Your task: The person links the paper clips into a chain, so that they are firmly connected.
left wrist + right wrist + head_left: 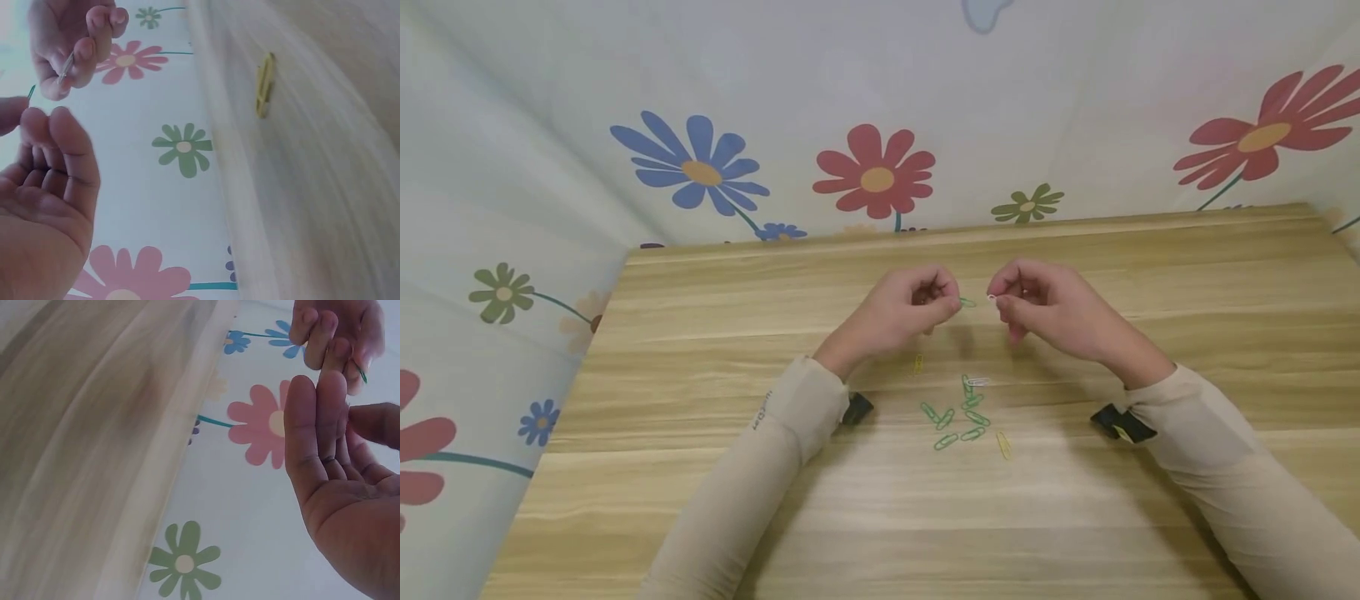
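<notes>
Between thumb and fingertips, my left hand (904, 310) pinches a green paper clip (967, 302) above the far half of the table. Facing it, my right hand (1051, 307) pinches a white paper clip (992, 297), mostly hidden by the fingers in the head view. A small gap separates the two clips. In the left wrist view the white clip (65, 67) shows along the right fingertips, and the tip of the green clip (31, 93) sticks up from the left hand. The green clip (362, 374) also appears in the right wrist view.
Several loose green paper clips (973, 418) lie on the wooden table (700, 400) nearer than the hands, with a white clip (979, 382) among them. One yellow clip (918, 364) lies near the left wrist, another (1003, 445) to the right. A flowered cloth (790, 100) hangs behind.
</notes>
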Demonstrator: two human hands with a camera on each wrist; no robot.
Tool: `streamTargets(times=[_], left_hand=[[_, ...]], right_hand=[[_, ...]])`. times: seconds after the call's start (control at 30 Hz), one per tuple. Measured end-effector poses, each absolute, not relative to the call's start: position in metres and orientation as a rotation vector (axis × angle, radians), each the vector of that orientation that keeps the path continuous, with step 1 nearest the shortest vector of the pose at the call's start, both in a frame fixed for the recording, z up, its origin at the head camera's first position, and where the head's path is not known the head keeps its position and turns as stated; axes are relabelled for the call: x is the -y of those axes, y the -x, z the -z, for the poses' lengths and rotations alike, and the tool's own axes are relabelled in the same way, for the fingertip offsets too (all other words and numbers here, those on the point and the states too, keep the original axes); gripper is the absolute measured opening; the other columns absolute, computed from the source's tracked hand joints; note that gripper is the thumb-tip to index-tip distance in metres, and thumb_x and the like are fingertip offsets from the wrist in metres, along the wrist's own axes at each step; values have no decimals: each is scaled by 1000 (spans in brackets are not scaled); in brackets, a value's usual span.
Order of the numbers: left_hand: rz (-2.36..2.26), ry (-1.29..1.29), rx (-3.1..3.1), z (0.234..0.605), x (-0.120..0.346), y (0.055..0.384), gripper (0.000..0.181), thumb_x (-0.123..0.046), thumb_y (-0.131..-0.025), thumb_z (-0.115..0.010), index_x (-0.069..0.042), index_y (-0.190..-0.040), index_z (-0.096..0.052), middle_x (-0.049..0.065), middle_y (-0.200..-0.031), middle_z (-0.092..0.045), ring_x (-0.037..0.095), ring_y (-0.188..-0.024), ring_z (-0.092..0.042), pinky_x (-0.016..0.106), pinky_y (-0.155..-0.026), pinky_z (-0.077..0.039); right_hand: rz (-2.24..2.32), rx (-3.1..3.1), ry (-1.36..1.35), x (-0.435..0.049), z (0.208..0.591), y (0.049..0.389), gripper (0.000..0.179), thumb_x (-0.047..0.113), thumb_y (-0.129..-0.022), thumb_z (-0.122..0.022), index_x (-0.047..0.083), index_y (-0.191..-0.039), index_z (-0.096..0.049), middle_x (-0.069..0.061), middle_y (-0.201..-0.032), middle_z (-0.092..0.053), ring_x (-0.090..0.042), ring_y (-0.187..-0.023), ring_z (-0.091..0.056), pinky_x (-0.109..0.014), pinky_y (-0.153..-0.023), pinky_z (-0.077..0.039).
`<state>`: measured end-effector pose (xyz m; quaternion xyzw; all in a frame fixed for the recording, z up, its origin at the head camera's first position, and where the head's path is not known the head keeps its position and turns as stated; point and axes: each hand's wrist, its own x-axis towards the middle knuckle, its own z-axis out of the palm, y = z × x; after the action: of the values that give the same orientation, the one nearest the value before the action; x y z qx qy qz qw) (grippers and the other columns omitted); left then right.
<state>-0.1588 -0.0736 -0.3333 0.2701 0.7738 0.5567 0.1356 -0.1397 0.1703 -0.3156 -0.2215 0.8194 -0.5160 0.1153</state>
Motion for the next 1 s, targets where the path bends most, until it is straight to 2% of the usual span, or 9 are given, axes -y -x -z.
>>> streamTargets(times=[0.2,0.37,0.47,0.63,0.87,1.0], left_hand=[[-1769,-827,-2199,329,75,158,7,-9,-99,-63,-3,-98,-61,9,-82,-56,23,-65,-50,39,-58,-48],[-1841,-846,-2179,325,73,155,7,-8,-99,-63,-1,-99,-62,9,-83,-58,23,-65,-51,33,-58,-49],[-1892,-862,-2155,323,72,153,8,-6,-98,-63,1,-98,-62,9,-84,-59,23,-64,-51,30,-57,-49],[-1942,-895,-2103,321,71,149,6,-4,-97,-63,2,-96,-62,10,-82,-58,23,-63,-50,29,-56,-47],[-1968,-939,-2053,317,67,144,7,-2,-96,-64,5,-98,-63,10,-83,-58,23,-65,-50,32,-57,-48],[-1989,-947,-2013,314,64,140,6,-1,-95,-65,5,-97,-63,10,-84,-59,22,-67,-52,33,-57,-50]], right_hand=[[1608,-2405,680,-168,307,130,18,2,-102,-58,-3,-117,-68,-13,-90,-62,-22,-72,-68,-30,-71,-57],[1844,-2276,681,-165,301,124,18,-4,-100,-58,-7,-117,-63,-16,-92,-63,-23,-72,-69,-32,-71,-59],[1937,-2202,701,-164,299,122,16,-6,-99,-58,-6,-114,-61,-16,-92,-63,-23,-71,-68,-34,-70,-59],[2034,-2092,716,-163,298,119,15,-8,-97,-59,-4,-111,-62,-17,-90,-64,-23,-70,-67,-35,-69,-60],[2082,-2006,738,-160,296,116,13,-11,-97,-58,-13,-109,-57,-17,-88,-63,-25,-69,-67,-35,-68,-60],[2061,-2009,725,-159,294,114,11,-9,-97,-58,-11,-108,-57,-15,-87,-63,-25,-69,-68,-35,-68,-59]])
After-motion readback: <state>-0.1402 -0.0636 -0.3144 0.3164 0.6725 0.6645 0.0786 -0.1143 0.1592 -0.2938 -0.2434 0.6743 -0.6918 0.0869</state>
